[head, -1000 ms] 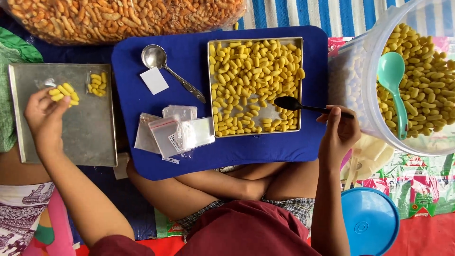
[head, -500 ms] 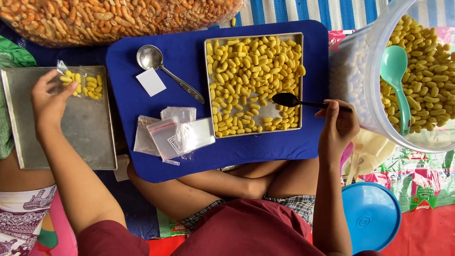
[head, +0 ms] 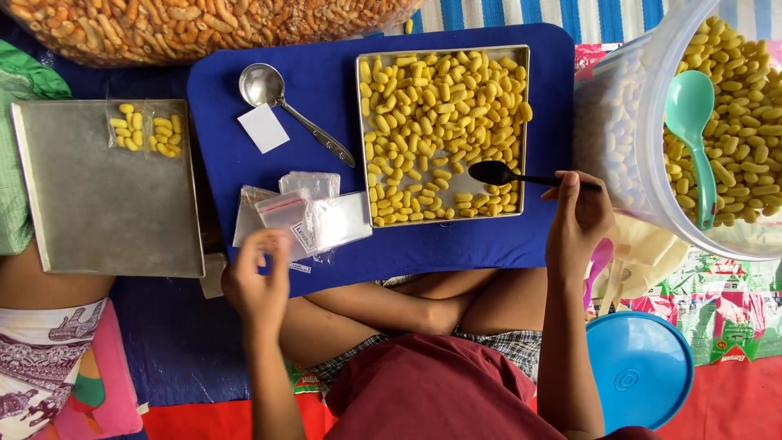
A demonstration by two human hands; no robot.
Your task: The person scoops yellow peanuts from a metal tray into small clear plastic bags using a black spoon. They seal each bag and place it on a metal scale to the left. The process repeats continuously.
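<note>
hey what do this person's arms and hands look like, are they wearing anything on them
Both arms are bare from the hands up as far as the view shows: no sleeves, gloves, watch or bracelets. The left hand and right hand show no rings that can be made out. Clothing appears only lower down: a dark red garment and checked shorts.

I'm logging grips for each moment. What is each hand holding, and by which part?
The right hand holds a black spoon by the end of its handle. The left hand holds nothing, hovering near the small clear bags.
</note>
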